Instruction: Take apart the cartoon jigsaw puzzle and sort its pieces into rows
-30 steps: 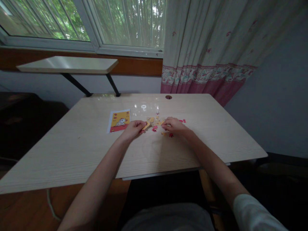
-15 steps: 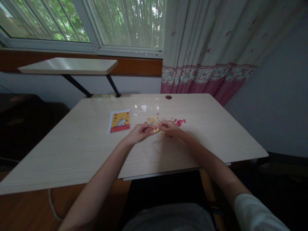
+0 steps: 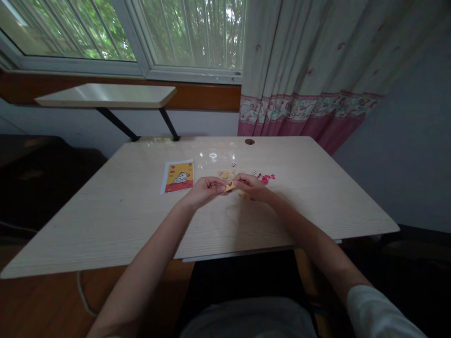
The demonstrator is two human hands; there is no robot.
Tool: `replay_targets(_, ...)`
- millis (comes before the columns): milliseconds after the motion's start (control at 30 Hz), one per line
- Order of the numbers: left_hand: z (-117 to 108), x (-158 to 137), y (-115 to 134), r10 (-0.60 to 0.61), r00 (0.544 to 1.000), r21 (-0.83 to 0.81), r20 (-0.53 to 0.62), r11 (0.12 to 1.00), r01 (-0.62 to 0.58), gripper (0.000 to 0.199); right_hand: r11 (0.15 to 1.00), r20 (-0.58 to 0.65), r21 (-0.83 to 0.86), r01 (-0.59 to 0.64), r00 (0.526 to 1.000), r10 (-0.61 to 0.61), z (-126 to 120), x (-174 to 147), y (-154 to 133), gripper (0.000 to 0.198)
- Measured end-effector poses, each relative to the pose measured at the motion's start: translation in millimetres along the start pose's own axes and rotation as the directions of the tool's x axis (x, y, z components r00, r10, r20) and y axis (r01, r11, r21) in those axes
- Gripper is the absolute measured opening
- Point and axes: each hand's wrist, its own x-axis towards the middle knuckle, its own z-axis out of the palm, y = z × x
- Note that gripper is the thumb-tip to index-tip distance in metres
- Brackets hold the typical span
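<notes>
Between my two hands, a little above the table, is a small yellow puzzle section [image 3: 229, 186] with dark red marks. My left hand [image 3: 207, 190] pinches its left edge between thumb and fingers. At its right edge, the fingers of my right hand [image 3: 249, 185] are closed on it. Just beyond my hands lie loose yellow puzzle pieces [image 3: 223, 174], partly hidden by the fingers. A cluster of red pieces [image 3: 267, 178] lies to the right of my right hand. Left of my left hand is a picture card [image 3: 179, 176] showing a white animal on yellow and red.
The pale wooden table [image 3: 141, 225] carries a raised shelf [image 3: 109, 96] on black legs at the back left. A round cable hole [image 3: 249, 142] is near its back edge. Behind it are a window and a curtain [image 3: 282, 112].
The view has shifted slightly. My hands stay together, and more of the yellow section shows between them as the fingers have changed position a little.
</notes>
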Motion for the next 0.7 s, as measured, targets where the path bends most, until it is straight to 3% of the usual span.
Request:
replay_targets(100,3,0,4,-0.007,0.999,-0.141,0.046,0.99,0.013,0.032,0.991,0.108,0.132,0.001,0.994,-0.015,-2,-1,-4,0.023)
replay_targets(200,4,0,1,-0.007,0.999,-0.129,0.049,0.992,0.013,0.033,0.99,0.153,0.14,0.004,0.988,-0.025,-3,-1,-2,0.023)
replay_targets(333,3,2,-3,0.016,1.0,0.05,-0.011,0.999,-0.016,0.031,0.998,0.07,-0.069,-0.009,0.997,0.014,-5,0,5,0.02)
replay_targets(433,2,1,-2,0.04,0.998,0.202,-0.047,0.979,-0.03,0.028,0.963,-0.027,-0.268,0.037,0.999,-0.046,-5,0,7,0.017)
replay_targets(500,2,1,0,0.053,0.998,0.239,-0.044,0.97,-0.041,0.028,0.954,-0.051,-0.293,0.058,0.996,-0.076,-4,0,6,0.015)
replay_targets(567,3,0,3,0.059,0.998,0.208,-0.013,0.977,-0.055,0.028,0.977,-0.036,-0.212,0.024,0.999,-0.033,-2,0,5,0.017)
replay_targets(700,4,-1,6,0.073,0.994,0.079,0.077,0.994,-0.079,0.029,0.999,0.129,0.05,-0.015,0.992,0.008,1,0,3,0.025)
